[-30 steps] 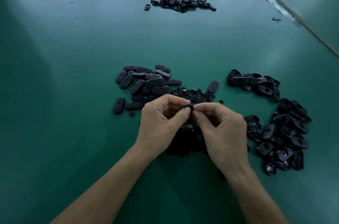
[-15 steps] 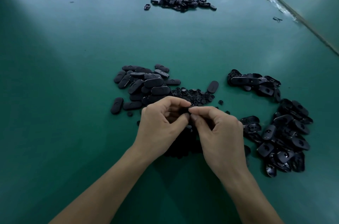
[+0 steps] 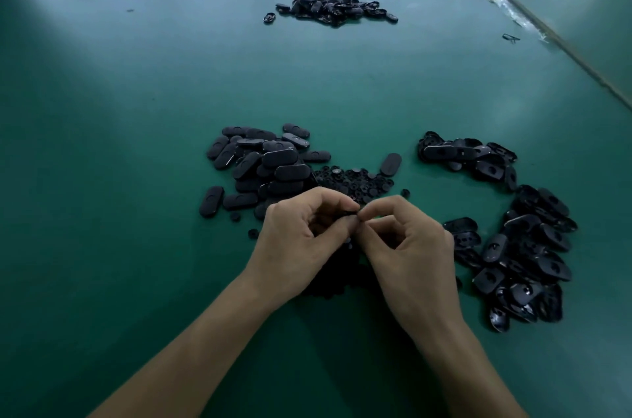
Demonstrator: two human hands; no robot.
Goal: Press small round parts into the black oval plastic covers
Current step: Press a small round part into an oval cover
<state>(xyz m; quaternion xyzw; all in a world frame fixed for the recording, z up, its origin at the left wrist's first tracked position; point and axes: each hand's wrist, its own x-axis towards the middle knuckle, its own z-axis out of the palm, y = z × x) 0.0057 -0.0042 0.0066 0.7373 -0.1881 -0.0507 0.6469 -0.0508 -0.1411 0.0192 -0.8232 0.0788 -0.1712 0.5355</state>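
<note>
Left grip (image 3: 301,241), right grip (image 3: 415,246) on cover (image 3: 349,213), mid-table (image 3: 136,178)

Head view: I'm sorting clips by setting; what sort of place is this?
Likely a factory assembly bench: green-matted table, heaps of black oval plastic covers, a pile of small round black parts.

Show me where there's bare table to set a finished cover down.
Bare: the wide band of table between the far pile and the near piles, and everything left of the oval covers. Crowded: around the left hand and right hand, round parts just beyond, the right pile alongside.
</note>
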